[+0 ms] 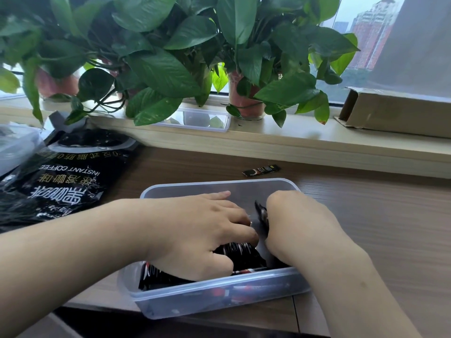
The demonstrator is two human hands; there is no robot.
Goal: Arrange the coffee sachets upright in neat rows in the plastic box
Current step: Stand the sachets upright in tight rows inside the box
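On the wooden table (366,215), close to its near edge, a clear plastic box (214,292), long side toward the camera. Inside, at the near end, a bunch of black coffee sachets (244,253), packed together and leaning, not standing straight; some more lying flat along the front wall. Over this bunch the left hand (195,230), fingers curled on top and thumb bent low at the side, gripping the sachets. Beside it, also inside the box, the right hand (292,220), bent downward with the fingers hidden behind its own back; cannot tell whether closed on anything. Between both hands one tilted sachet (261,213), sticking up and touching the right hand. Behind the box, apart from it, a single sachet (261,170) flat on the table. To the left a big black coffee bag (61,181), lying flat, print upside down. On the window sill (292,135) potted plants (158,69), a small clear container (202,119) and a cardboard box (395,113).
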